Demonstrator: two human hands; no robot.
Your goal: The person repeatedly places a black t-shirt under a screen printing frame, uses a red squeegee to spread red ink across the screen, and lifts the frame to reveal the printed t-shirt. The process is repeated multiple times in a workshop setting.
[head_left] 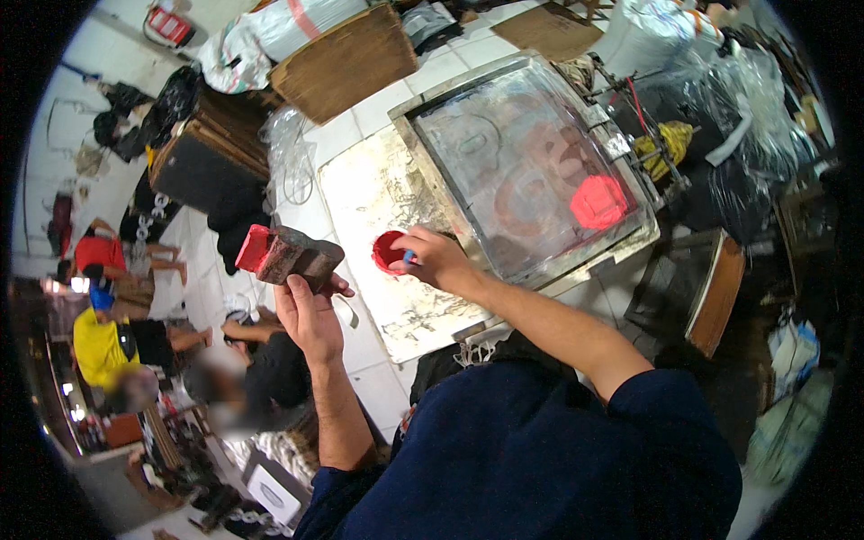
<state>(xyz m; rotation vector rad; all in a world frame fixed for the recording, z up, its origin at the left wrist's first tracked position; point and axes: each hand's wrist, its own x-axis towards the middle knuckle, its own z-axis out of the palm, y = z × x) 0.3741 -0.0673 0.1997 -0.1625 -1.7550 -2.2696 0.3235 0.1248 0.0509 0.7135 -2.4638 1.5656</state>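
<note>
My left hand (310, 315) is closed round a squeegee (301, 256), a dark, stained block raised left of the table, its far end coated in bright red ink. My right hand (434, 259) reaches over a small tub of red ink (385, 252) on the pale, ink-spotted tabletop (360, 198). Its fingers pinch a small blue piece (409, 257), which could be the end of a tool; its remainder is hidden. Right of the tub lies a framed printing screen (486, 153) with faint lettering in its mesh. A thick red ink blob (599, 202) sits near the screen's near right corner.
Metal clamps (621, 148) edge the screen's right side, beside plastic bags (756, 117). Brown boards (346, 63) and a dark box (202, 166) stand beyond the table. At left are people in a red shirt (97, 254), a yellow shirt (94, 346) and dark clothing (274, 373).
</note>
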